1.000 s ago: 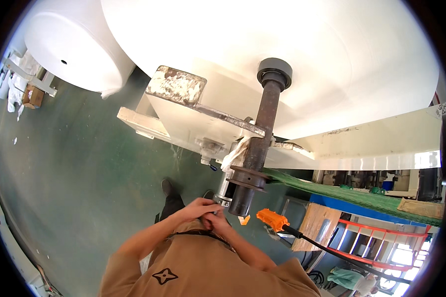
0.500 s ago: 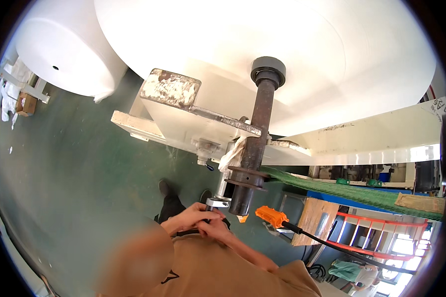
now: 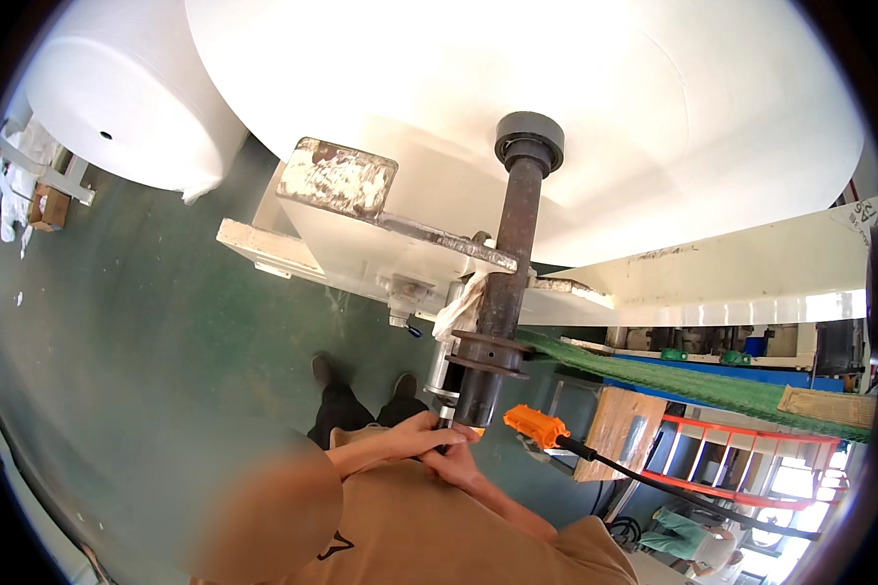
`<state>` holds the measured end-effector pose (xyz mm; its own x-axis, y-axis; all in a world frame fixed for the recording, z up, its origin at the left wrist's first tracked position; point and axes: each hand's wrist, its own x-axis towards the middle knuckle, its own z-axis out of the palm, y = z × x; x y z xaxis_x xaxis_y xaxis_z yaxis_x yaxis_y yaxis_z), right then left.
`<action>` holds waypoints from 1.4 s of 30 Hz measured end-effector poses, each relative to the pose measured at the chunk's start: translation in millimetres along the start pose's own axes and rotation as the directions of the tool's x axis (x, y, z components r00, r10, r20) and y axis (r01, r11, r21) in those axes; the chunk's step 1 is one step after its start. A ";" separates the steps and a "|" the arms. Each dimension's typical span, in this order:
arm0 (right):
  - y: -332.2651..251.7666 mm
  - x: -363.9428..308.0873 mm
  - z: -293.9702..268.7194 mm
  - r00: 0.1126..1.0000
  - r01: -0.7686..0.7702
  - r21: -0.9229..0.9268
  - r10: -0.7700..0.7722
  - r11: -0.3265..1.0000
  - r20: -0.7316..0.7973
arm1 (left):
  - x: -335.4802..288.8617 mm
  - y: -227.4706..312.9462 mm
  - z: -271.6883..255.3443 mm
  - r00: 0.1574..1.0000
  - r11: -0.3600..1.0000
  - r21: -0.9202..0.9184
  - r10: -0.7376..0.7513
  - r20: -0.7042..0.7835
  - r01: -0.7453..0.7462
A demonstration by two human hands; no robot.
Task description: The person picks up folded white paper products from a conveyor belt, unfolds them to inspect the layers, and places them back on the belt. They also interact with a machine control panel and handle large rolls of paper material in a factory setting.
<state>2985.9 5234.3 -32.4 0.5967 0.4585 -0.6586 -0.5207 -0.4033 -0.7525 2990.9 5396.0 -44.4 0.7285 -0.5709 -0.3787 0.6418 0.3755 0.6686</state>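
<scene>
A crank [image 3: 447,412] with a metal arm sits on the end of a silver cylinder [image 3: 446,375], beside a dark steel shaft [image 3: 508,263]. My left hand [image 3: 413,438] is closed round the crank's black handle. Just below it my right hand [image 3: 456,464] also has its fingers curled on the handle, partly covering it. The shaft comes out of a huge white roll [image 3: 478,58] through a black collar [image 3: 529,142] and carries a flanged ring [image 3: 489,353] near its free end. A crumpled white strip [image 3: 458,310] hangs between cylinder and shaft.
A worn cream machine frame [image 3: 361,239] holds the shaft. An orange control pendant [image 3: 537,425] hangs on a black cable to the right. A green strap [image 3: 634,363] stretches rightward. Behind are an orange ladder [image 3: 741,463] and a person [image 3: 698,546]. Another white roll [image 3: 127,107] stands left.
Both hands have moved right together with the handle, and the crank arm has swung from pointing left to pointing toward me. The distant person has shifted slightly.
</scene>
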 end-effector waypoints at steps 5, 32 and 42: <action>28.3 64.1 26.0 0.961 -0.058 0.047 0.043 0.997 0.273 | -14.8 -13.0 -47.4 0.995 0.999 0.006 -0.033 -0.090 0.034; 232.5 55.0 -14.9 0.730 -0.675 0.071 0.678 0.735 -0.084 | -331.8 -74.9 -202.1 0.643 0.923 -0.225 0.030 -0.765 -0.311; 51.4 328.6 395.0 0.885 -0.128 -0.860 0.449 0.494 0.126 | -676.1 -14.2 -495.6 0.153 0.874 0.160 0.256 -0.955 -0.459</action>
<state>2914.0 5677.0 -288.2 0.2172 0.3240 -0.9208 0.1915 -0.9391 -0.2853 2608.0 6138.5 -115.0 0.5039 0.7058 -0.4979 0.1877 0.4731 0.8608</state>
